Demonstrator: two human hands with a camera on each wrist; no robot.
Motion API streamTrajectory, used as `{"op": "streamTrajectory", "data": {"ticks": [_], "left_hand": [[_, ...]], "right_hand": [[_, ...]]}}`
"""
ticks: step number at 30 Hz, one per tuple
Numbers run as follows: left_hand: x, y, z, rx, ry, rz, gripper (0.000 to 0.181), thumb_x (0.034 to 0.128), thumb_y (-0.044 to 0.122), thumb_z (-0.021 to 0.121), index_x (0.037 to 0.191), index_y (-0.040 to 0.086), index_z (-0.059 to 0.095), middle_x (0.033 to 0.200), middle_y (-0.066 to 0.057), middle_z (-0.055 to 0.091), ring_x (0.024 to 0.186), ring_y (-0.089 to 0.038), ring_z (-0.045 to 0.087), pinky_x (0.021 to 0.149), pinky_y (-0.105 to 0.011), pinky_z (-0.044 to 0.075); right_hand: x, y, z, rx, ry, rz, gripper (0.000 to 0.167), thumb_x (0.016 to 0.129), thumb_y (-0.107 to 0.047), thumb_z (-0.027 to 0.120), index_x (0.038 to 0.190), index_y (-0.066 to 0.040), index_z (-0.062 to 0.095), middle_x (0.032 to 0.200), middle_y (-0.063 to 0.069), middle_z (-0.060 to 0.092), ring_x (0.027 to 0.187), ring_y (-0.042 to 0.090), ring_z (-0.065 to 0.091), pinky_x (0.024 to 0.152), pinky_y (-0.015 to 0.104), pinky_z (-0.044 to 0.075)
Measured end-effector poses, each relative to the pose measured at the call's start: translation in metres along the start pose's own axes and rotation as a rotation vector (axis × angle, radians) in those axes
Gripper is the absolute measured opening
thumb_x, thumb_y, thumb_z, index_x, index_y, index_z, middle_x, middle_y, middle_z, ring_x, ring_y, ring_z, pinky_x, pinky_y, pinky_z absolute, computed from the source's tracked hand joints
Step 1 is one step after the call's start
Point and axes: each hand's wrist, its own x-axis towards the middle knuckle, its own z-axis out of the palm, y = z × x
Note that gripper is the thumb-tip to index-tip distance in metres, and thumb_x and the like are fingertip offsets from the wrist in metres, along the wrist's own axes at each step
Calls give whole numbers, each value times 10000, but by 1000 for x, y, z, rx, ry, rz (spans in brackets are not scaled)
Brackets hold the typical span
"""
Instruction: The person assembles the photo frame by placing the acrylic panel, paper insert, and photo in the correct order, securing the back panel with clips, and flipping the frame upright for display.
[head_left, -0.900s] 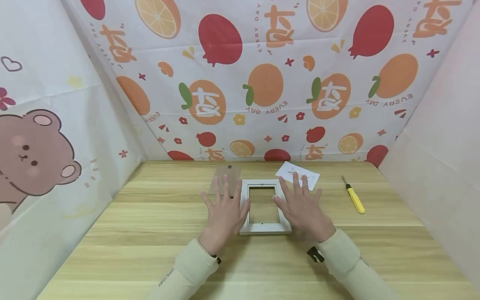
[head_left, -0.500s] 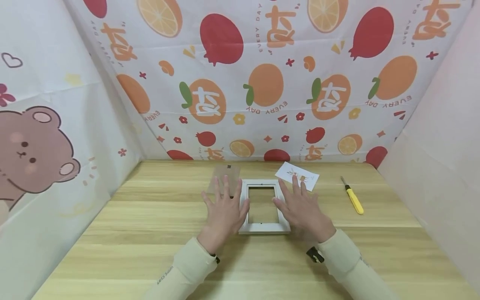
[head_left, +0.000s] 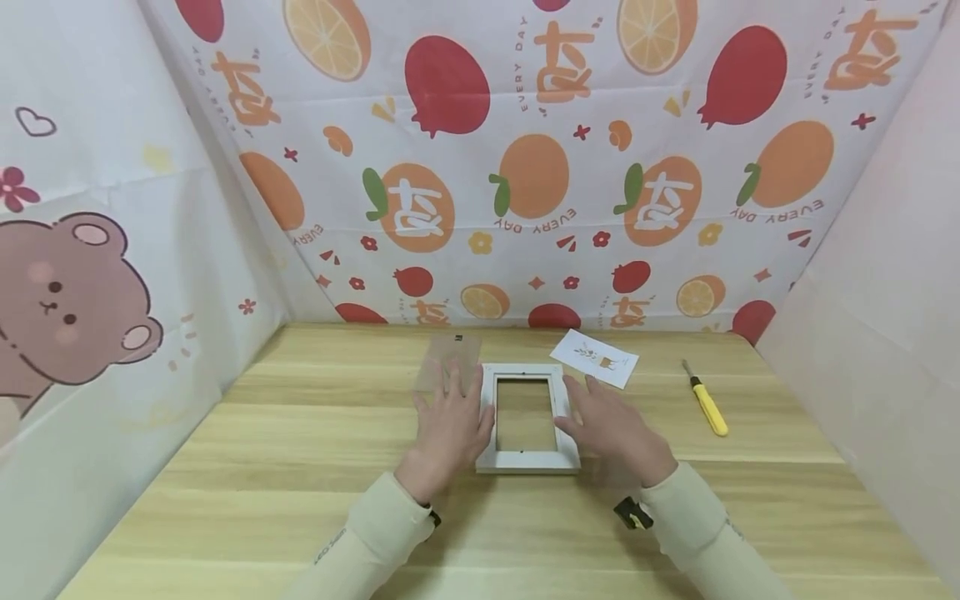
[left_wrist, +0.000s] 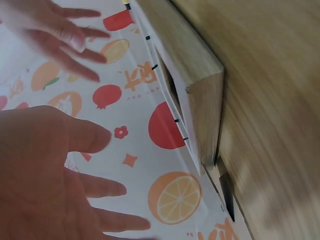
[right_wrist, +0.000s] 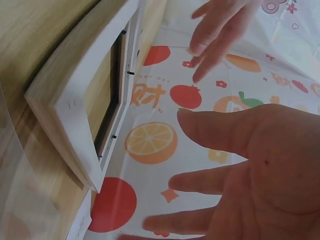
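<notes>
A white picture frame (head_left: 527,460) lies face down on the table between both hands, its middle opening bare and small dark tabs along its inner edge. My left hand (head_left: 448,425) hovers over its left side with straight, spread fingers. Opposite, my right hand (head_left: 617,423) hovers by the right side, fingers extended and slightly bent in the head view. Both wrist views show a gap between the hands and the frame (left_wrist: 200,95). A brown backing board (head_left: 450,354) lies past the left fingertips. Beyond the right hand is a white card (head_left: 595,358) with a printed drawing.
A yellow-handled screwdriver (head_left: 707,404) lies on the table (head_left: 300,467) at the right. A clear sheet (right_wrist: 20,185) shows beside the frame in the right wrist view. Fruit-print cloth (head_left: 465,183) stands behind the table, with pale cloth on both sides.
Both hands' fingers have drawn back a little, the right more clearly, uncovering the white card. The view has tilted slightly. The frame and screwdriver keep their places.
</notes>
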Motion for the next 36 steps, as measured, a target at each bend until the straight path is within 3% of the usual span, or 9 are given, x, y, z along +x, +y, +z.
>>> {"op": "streamTrajectory", "data": {"ticks": [3,6,11,15,20,23,26,31,36], "left_hand": [[1,-3,2,-70,40,39,590,1007,222,622,1517,-14,441,1401,-332,535,1152,-489,607,779,-596,593],[4,-7,3,-192,37,94,543,958,57,666,1449,-85,481,1198,-308,595,855,-335,609,627,-423,573],[13,-12,4,-357,-75,105,449,925,-77,652,1357,-124,541,1160,-283,603,971,-328,604,821,-446,589],[19,-16,8,-387,-135,63,402,931,-53,661,1316,-125,572,1236,-288,631,1165,-404,608,974,-516,561],[24,-20,9,-397,-185,16,89,935,-15,688,991,-56,632,976,-157,621,877,-266,571,774,-408,526],[26,-20,10,-380,-194,15,129,924,-6,706,854,-1,598,806,-73,531,718,-201,481,640,-321,442],[27,-19,13,-373,-206,9,158,928,15,714,834,10,586,721,-38,465,644,-176,451,578,-279,393],[27,-19,19,-374,-220,2,171,923,16,720,816,5,587,694,-32,457,632,-173,451,565,-268,389],[26,-21,21,-410,-234,-25,97,927,-1,712,929,-17,617,755,-61,539,666,-183,500,586,-276,435]], "right_hand": [[-3,4,1,0,-9,6,673,1010,-310,656,1558,-19,395,1545,297,465,1437,472,456,1156,626,420],[-6,11,0,23,-23,-3,618,984,-275,701,1485,19,488,1459,244,578,1333,419,570,1109,582,483],[-11,31,-10,69,-63,21,391,945,-253,751,1203,30,668,1119,157,728,947,241,687,822,440,594],[-9,50,-16,49,-74,94,346,907,-247,790,1106,15,682,1014,120,718,854,202,648,733,382,566],[-6,69,-15,88,-127,213,447,860,-241,842,1123,54,633,1013,150,669,750,227,622,603,327,547],[-5,74,-13,72,-161,267,458,854,-282,853,1069,39,607,898,127,627,626,210,586,525,278,494],[-4,77,-11,16,-186,301,492,841,-345,861,1042,25,605,843,104,592,647,214,559,557,287,462],[-3,82,-7,-54,-240,343,610,814,-426,870,1126,37,622,962,120,621,855,265,547,749,398,520],[0,86,0,-44,-228,324,533,770,-361,911,1040,-11,614,950,104,635,848,253,560,751,403,539]]}}
